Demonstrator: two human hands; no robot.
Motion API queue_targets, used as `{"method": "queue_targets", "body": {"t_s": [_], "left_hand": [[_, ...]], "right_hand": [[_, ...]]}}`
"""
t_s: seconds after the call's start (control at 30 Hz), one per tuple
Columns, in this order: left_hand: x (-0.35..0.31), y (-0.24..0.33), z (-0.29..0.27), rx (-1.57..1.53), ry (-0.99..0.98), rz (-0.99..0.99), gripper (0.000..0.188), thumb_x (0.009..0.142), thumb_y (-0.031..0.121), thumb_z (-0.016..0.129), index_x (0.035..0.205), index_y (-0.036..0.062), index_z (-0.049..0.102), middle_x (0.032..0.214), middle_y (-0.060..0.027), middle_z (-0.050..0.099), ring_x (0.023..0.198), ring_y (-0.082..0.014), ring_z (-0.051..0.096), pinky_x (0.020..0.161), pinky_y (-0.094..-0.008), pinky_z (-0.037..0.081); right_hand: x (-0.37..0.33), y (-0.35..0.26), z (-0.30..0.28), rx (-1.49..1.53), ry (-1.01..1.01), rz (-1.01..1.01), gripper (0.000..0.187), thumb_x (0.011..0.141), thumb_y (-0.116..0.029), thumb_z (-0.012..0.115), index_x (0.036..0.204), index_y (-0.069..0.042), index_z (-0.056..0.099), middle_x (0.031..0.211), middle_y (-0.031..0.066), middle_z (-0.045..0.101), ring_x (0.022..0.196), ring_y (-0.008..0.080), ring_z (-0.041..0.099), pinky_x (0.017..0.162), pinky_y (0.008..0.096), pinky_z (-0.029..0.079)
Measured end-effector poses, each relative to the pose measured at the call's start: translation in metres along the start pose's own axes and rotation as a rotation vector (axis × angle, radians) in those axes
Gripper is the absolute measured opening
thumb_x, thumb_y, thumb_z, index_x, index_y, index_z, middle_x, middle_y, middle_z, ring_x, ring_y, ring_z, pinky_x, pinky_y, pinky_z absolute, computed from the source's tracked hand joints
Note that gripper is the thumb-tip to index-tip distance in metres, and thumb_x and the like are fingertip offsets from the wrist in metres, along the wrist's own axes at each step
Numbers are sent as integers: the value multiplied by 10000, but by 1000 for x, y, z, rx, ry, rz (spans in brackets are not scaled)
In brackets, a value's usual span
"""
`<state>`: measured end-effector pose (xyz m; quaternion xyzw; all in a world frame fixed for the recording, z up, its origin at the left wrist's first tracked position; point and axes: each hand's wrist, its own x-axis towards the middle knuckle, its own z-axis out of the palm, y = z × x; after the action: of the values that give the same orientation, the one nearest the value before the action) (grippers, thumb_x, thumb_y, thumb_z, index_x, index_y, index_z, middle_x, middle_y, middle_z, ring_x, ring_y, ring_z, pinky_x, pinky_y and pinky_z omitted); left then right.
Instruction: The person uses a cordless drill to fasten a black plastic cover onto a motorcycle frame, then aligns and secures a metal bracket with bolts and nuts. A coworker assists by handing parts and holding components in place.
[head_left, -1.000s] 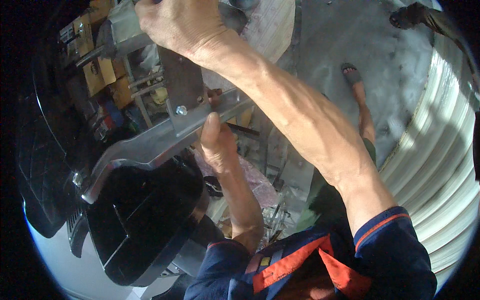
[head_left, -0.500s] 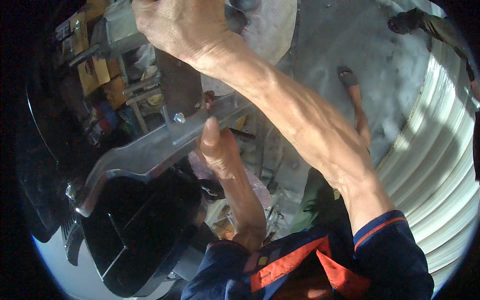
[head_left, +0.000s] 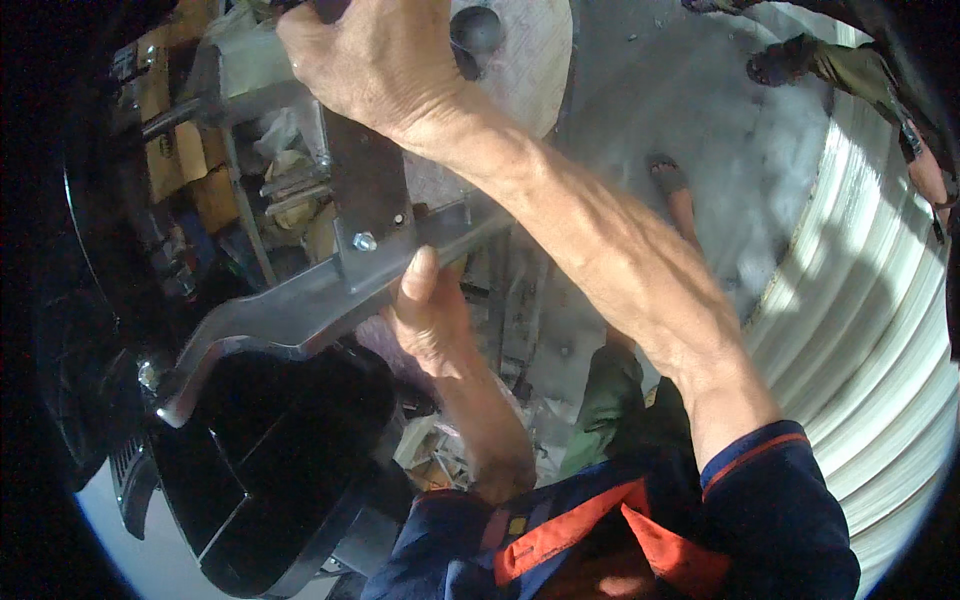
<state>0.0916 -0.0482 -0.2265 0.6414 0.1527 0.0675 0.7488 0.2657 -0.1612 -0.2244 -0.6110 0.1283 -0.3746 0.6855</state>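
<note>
A long, bent grey metal bar (head_left: 270, 318) runs from the lower left toward the middle of the view. My left hand (head_left: 430, 315) grips it from below, its thumb laid along the near side and its other fingers hidden behind. Just above that thumb, a bolt (head_left: 365, 241) sits where a dark flat plate (head_left: 368, 180) meets the bar. Higher up, my right hand (head_left: 370, 70) is closed at the top edge of the view, above the plate. Something dark shows at its fingertips, too cut off to name. My right forearm crosses over the bar's far end.
A large black shell-like form (head_left: 290, 440) fills the lower left under the bar. Brown cardboard pieces (head_left: 190, 160) and clutter lie at the upper left. A pale board with a round hole (head_left: 520, 70) stands beyond my right wrist. Pale ribbed sheeting (head_left: 870, 350) curves along the right; another person's shoe (head_left: 780, 62) is nearby.
The view has shifted slightly. My right hand sits a little lower in the picture, and more of the dark plate shows. My left hand keeps its grip on the bar.
</note>
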Motion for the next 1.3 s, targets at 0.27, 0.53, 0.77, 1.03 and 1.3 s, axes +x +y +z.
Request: {"method": "queue_targets", "body": {"t_s": [0.27, 0.53, 0.77, 1.03, 1.3], "left_hand": [[-3, 1, -19, 87, 24, 5, 648, 775, 128, 738, 1358, -26, 501, 1309, -126, 571, 1213, -280, 549, 1117, -451, 378], [-20, 3, -1, 116, -93, 33, 591, 860, 290, 712, 1338, -2, 520, 1197, -134, 625, 1087, -268, 600, 1028, -462, 458], [-37, -1, 27, 69, -83, 128, 760, 804, 599, 751, 1281, 53, 524, 1063, -106, 616, 971, -223, 580, 902, -434, 476], [-51, 13, 44, -122, -114, -2, 958, 679, 756, 732, 1339, 116, 461, 1087, -108, 585, 978, -219, 569, 902, -433, 473], [-49, 35, 10, -117, -130, -61, 742, 841, 562, 729, 1344, 63, 507, 1210, -170, 618, 1060, -291, 609, 991, -478, 468]], "right_hand": [[-14, 0, -4, -22, -172, 235, 768, 799, -112, 764, 1385, 134, 333, 1088, 336, 477, 880, 451, 606, 720, 490, 522], [-8, 30, -26, 45, -80, 143, 660, 843, -204, 731, 1325, 116, 413, 1119, 348, 563, 1012, 469, 603, 863, 501, 510], [17, 14, -60, 71, 148, 393, 530, 839, -218, 714, 1239, 80, 536, 1199, 293, 627, 1077, 358, 631, 908, 427, 500], [23, 0, -82, 651, -185, 596, 362, 862, -174, 695, 1106, 84, 627, 972, 199, 711, 862, 308, 701, 724, 382, 547], [22, -43, -47, 1178, -159, 1057, 107, 937, -37, 605, 1010, -9, 531, 769, 148, 647, 606, 273, 658, 528, 408, 573]]}}
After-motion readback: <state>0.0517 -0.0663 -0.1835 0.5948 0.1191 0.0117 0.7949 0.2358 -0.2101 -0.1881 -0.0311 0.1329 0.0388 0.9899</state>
